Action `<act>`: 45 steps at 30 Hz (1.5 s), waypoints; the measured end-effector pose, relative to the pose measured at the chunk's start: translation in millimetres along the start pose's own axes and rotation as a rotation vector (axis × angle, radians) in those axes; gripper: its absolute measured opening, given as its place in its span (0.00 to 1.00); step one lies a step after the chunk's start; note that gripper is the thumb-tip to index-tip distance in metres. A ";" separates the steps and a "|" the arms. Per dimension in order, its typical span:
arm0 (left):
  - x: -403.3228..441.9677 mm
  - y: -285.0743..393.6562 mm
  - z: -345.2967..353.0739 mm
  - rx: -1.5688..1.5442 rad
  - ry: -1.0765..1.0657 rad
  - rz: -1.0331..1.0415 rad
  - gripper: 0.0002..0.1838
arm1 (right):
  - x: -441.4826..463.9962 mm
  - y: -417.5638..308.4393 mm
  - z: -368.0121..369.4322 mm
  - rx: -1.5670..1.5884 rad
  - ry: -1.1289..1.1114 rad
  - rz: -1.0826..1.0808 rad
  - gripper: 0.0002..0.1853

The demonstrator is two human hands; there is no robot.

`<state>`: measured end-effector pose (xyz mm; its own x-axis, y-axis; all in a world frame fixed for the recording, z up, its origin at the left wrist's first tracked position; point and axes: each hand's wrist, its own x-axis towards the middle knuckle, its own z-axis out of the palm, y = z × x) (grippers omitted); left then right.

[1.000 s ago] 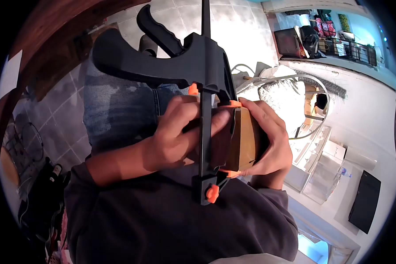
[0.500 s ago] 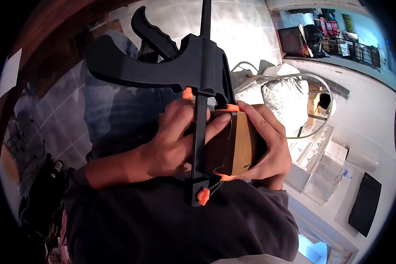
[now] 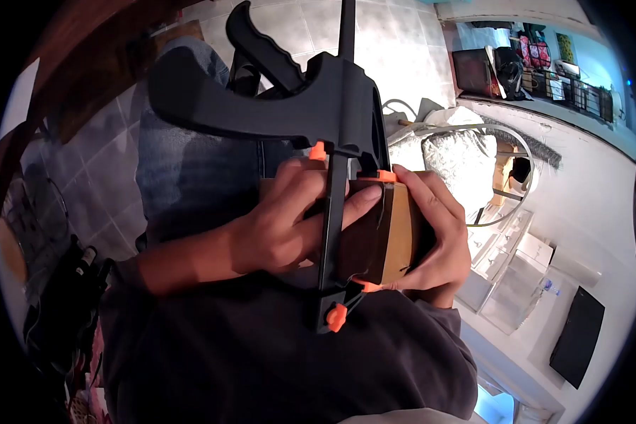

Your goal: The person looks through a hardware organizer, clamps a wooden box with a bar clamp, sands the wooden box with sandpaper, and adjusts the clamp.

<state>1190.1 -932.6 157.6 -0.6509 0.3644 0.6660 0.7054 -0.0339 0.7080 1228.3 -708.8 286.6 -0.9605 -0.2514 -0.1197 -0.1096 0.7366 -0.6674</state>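
Observation:
A black bar clamp (image 3: pixel 357 106) with orange pads spans a brown block (image 3: pixel 397 233) that looks like wood, held close to my torso. Its handle and trigger point to the upper left, and the bar runs down past the block's near face. My left hand (image 3: pixel 283 219) grips the block from the left, its thumb reaching across behind the bar. On the other side, my right hand (image 3: pixel 442 237) holds the block's right side. The right forefinger lies near the upper orange pad and the thumb near the lower one. The block's underside and some fingertips are hidden.
My jeans (image 3: pixel 198 169) lie beneath the clamp, above a tiled floor (image 3: pixel 396 42). To the right are a shiny silver bundle (image 3: pixel 459 159) inside a pale hoop, white drawers (image 3: pixel 498 254) and a black flat panel (image 3: pixel 577 338). A black bag (image 3: pixel 63 304) sits at left.
The clamp, block and both hands have shifted slightly right in view. My grip looks the same, and the clamp stays around the block.

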 end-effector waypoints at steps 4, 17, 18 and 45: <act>-3.0 -2.4 -3.1 -0.100 -0.013 -0.079 0.27 | -0.7 7.8 -0.7 0.012 -0.012 -0.028 0.64; -10.9 -17.3 -10.5 -0.138 -0.023 -0.010 0.23 | -2.6 12.6 1.1 -0.001 0.008 -0.024 0.68; -5.7 -15.1 -8.8 -0.147 -0.023 -0.014 0.23 | -2.8 14.1 0.3 0.009 0.002 -0.038 0.68; -8.5 -29.8 -14.3 -0.148 -0.241 0.018 0.25 | -12.7 22.2 2.5 0.058 0.123 -0.031 0.63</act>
<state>1170.5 -948.0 134.2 -0.5408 0.5725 0.6162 0.6560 -0.1714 0.7350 1238.7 -690.8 271.5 -0.9814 -0.1920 -0.0093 -0.1284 0.6909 -0.7115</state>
